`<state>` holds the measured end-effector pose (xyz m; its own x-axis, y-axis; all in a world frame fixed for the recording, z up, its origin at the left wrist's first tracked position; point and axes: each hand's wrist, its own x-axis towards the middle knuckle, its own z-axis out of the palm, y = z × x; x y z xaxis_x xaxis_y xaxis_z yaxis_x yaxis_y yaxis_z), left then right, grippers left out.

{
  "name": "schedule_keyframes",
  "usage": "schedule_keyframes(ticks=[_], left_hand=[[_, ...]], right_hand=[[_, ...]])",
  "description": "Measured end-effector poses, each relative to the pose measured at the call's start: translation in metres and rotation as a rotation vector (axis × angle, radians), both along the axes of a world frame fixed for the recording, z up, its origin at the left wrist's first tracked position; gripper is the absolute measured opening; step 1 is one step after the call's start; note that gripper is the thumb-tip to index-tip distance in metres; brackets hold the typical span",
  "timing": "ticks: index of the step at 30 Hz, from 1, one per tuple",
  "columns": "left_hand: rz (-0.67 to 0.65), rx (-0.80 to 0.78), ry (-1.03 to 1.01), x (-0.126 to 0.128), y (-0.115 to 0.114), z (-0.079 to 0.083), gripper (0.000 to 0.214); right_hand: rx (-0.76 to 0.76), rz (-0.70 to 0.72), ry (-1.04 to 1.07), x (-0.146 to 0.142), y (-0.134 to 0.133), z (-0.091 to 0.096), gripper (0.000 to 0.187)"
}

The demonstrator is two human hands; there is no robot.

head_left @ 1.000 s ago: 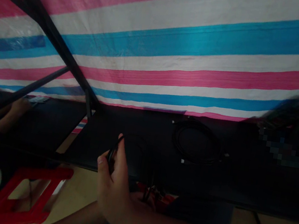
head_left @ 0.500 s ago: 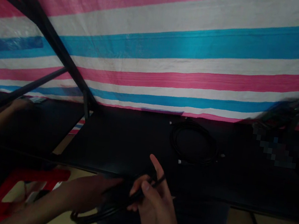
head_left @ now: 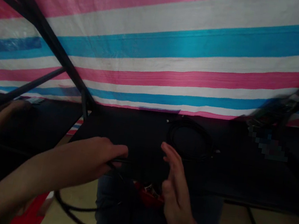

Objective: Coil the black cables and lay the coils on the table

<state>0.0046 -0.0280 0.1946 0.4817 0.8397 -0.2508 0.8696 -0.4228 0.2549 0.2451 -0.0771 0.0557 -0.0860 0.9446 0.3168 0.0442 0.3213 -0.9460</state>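
Observation:
My left hand (head_left: pixel 95 156) is closed around a black cable (head_left: pixel 73 209) at the near edge of a black table (head_left: pixel 135 132); the cable droops in a loop below the table edge. My right hand (head_left: pixel 175 183) hovers just to its right with the fingers stretched out and apart, holding nothing. A coiled black cable (head_left: pixel 190 142) with small white ends lies on the table just beyond my right hand. Something red (head_left: pixel 149 196) shows under the table edge between my hands; I cannot make out what it is.
A pink, white and blue striped tarp (head_left: pixel 174 56) hangs behind the table. Black frame bars (head_left: pixel 40 32) cross the left side. Another person's arm (head_left: pixel 0 112) rests on a neighbouring black table at the left. A red stool (head_left: pixel 29 214) stands at the lower left.
My left hand has risen to the table edge with the cable. My right hand has let go of the cable and opened, moving up toward the coil.

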Motion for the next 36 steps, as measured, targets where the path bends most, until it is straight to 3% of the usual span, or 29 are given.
schedule_keyframes(ticks=[2, 4, 7, 9, 12, 14, 16, 18, 23, 26, 31, 34, 36], left_hand=[[-0.147, -0.024, -0.016, 0.03, 0.015, 0.006, 0.037], [-0.242, -0.013, -0.119, 0.053, 0.037, 0.004, 0.03], [-0.223, 0.032, -0.321, 0.077, 0.08, -0.018, 0.014], [-0.114, 0.043, -0.478, 0.092, 0.114, -0.044, 0.003], [0.06, -0.151, -0.715, 0.121, 0.161, -0.092, 0.016], [0.085, -0.229, -0.851, 0.142, 0.187, -0.125, 0.021], [0.101, -0.201, -0.881, 0.16, 0.207, -0.156, 0.023], [0.123, -0.136, -0.876, 0.173, 0.219, -0.186, 0.019], [0.227, 0.105, -0.907, 0.186, 0.214, -0.252, 0.022], [0.314, 0.218, -0.934, 0.191, 0.199, -0.275, 0.024], [0.335, 0.286, -0.949, 0.194, 0.176, -0.287, 0.032], [0.338, 0.34, -0.932, 0.186, 0.163, -0.29, 0.035], [0.349, 0.383, -0.916, 0.177, 0.156, -0.292, 0.035]], right_hand=[[0.06, 0.122, -0.107, 0.008, 0.023, 0.019, 0.067], [-0.051, 0.291, -0.144, 0.014, 0.043, 0.028, 0.053], [-0.244, 0.319, -0.013, 0.026, 0.061, 0.017, 0.042], [-0.282, 0.159, 0.07, 0.04, 0.071, 0.0, 0.044], [-0.305, -0.175, 0.169, 0.079, 0.094, -0.028, 0.035], [-0.291, -0.347, 0.24, 0.114, 0.115, -0.047, 0.037], [-0.251, -0.475, 0.133, 0.148, 0.14, -0.066, 0.038], [-0.182, -0.594, -0.17, 0.175, 0.162, -0.084, 0.035], [-0.066, -0.732, -0.43, 0.199, 0.197, -0.122, 0.028], [-0.013, -0.78, -0.512, 0.2, 0.204, -0.133, 0.029], [0.006, -0.886, -0.629, 0.222, 0.202, -0.135, 0.033], [-0.04, -0.959, -0.712, 0.263, 0.192, -0.131, 0.04], [-0.099, -0.998, -0.79, 0.303, 0.186, -0.13, 0.056]])
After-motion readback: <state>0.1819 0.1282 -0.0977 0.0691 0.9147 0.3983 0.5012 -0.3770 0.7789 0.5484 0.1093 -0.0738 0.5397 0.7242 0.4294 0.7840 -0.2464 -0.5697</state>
